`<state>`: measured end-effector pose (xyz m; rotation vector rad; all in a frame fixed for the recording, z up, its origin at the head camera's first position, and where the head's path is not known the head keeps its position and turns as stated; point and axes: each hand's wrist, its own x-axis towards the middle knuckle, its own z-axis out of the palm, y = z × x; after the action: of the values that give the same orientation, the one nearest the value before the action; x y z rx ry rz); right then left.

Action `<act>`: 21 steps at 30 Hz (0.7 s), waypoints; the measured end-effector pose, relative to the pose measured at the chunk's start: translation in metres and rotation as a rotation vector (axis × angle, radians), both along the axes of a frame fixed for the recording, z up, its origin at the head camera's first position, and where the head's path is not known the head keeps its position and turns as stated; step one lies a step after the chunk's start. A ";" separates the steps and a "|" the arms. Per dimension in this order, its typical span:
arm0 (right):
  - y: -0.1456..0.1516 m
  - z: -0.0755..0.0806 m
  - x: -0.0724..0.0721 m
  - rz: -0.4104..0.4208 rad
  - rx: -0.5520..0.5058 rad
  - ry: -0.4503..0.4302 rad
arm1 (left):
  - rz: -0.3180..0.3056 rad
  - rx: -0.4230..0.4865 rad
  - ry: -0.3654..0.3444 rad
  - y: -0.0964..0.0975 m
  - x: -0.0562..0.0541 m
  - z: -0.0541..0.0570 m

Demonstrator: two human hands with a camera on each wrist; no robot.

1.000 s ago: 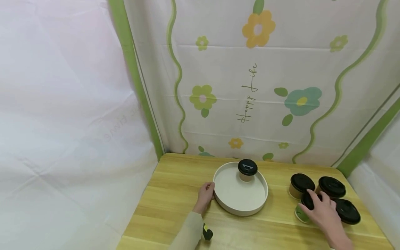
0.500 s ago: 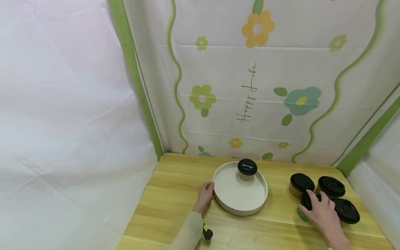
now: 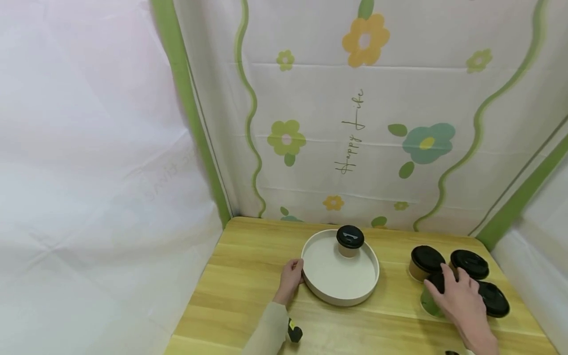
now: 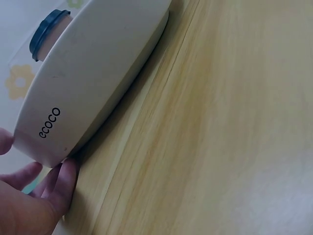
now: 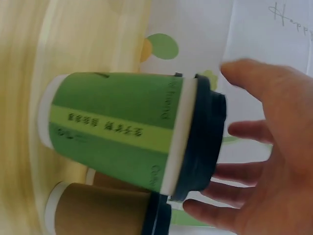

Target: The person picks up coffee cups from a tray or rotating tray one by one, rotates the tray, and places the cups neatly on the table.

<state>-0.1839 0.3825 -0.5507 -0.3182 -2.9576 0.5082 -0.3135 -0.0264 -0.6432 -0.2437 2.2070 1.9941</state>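
Observation:
My left hand (image 3: 290, 281) pinches the left edge of a round off-white tray (image 3: 337, 281). In the left wrist view, the thumb is at its rim and the fingers (image 4: 66, 178) are under its side, near the word "ecoco". A brown paper cup (image 3: 348, 250) with a black lid stands on the tray's far part. At right, my right hand (image 3: 463, 301) reaches over a green paper cup (image 5: 112, 127) with a black lid. The right wrist view shows its fingers spread around the lid (image 5: 203, 142), with a gap between thumb and lid. The green cup stands upright on the table.
Brown cups with black lids, one at the back left (image 3: 426, 261), one at the back right (image 3: 470, 265) and one on the right (image 3: 493, 300), crowd around the green cup. A small black object (image 3: 294, 333) lies by my left sleeve. A flowered curtain (image 3: 310, 98) hangs behind the wooden table (image 3: 248, 256).
My right hand's fingers have spread and lifted slightly over the green cup's lid, and more of its green side shows. The left hand and the tray have stayed in place.

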 end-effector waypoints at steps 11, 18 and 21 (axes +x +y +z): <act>-0.026 0.013 -0.016 0.027 -0.225 0.270 | -0.010 0.027 0.001 0.005 0.014 0.005; -0.044 0.001 -0.032 0.102 -0.444 0.198 | 0.033 0.056 0.026 0.010 0.027 0.003; -0.051 -0.011 -0.041 0.106 -0.566 0.123 | 0.066 0.054 0.025 0.013 0.035 0.003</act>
<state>-0.2244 0.3311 -0.5614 -0.1701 -2.6646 1.3250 -0.2785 -0.0130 -0.6401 -0.2895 2.1841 2.0987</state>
